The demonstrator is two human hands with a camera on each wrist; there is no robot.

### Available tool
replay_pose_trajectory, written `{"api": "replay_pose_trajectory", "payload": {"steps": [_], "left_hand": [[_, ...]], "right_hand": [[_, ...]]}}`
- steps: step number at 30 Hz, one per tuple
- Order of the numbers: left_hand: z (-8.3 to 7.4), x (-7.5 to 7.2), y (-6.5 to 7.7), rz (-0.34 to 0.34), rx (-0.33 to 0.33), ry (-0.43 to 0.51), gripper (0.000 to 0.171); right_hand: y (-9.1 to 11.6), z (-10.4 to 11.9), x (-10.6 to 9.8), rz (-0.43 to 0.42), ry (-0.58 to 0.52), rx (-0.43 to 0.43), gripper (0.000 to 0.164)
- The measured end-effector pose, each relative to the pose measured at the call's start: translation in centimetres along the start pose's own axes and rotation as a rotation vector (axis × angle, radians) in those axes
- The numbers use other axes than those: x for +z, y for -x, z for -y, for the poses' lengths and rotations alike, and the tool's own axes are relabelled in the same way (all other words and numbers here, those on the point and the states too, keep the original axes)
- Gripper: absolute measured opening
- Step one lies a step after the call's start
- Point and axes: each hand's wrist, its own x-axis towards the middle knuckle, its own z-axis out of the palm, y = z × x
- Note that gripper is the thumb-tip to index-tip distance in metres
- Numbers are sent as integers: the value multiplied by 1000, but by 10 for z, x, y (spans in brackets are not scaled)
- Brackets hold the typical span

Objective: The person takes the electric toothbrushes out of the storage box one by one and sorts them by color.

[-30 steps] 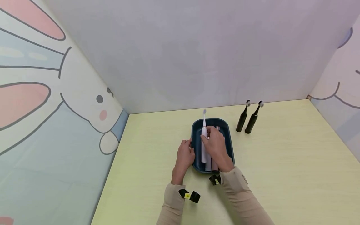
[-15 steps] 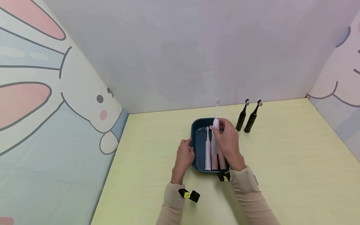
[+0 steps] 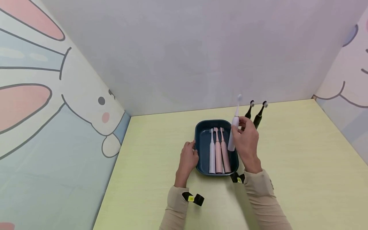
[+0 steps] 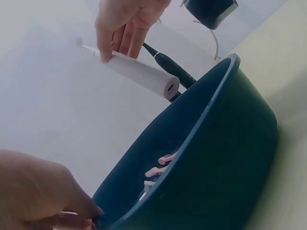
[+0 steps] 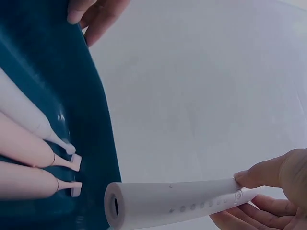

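Observation:
My right hand [image 3: 246, 135] pinches a white electric toothbrush [image 3: 233, 134] by its upper handle, bristle end up and tilted, over the right side of a dark blue basin [image 3: 202, 166]. In the right wrist view the flat base of that toothbrush [image 5: 163, 203] faces the camera, with a row of small marks along the handle. My left hand [image 3: 188, 158] grips the basin's left rim between thumb and fingers. Inside the basin lie a white toothbrush [image 3: 212, 158] and two pink toothbrushes [image 3: 218, 156], side by side with heads toward the far end.
Two black electric toothbrushes [image 3: 257, 118] stand upright behind my right hand, partly covered by it. The pale yellow table [image 3: 302, 153] meets a plain wall [image 3: 201, 57] at the back. Cartoon rabbit panels [image 3: 86, 105] flank it on both sides.
My right hand has lifted the white toothbrush from the basin's left part and carried it rightward to the right rim. The brushes in the basin came into view. My left hand stays put.

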Motion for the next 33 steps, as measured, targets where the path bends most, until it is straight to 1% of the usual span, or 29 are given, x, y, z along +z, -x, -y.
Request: {"api": "replay_pose_trajectory", "payload": {"steps": [7, 14, 19, 25, 33], "left_hand": [[0, -1, -1, 3, 8, 7, 40], [2, -1, 0, 13, 13, 13, 40], [2, -2, 1, 15, 9, 14, 41], [2, -3, 1, 10, 4, 12, 41], [3, -3, 2, 9, 3, 9, 40]], "right_hand": [[-5, -12, -11, -107, -19, -18, 31], [-4, -25, -18, -166, -36, 19, 29], [-1, -39, -15, -185, -52, 28, 28], [6, -57, -6, -182, -72, 14, 28], [15, -79, 3, -183, -62, 14, 28]]}}
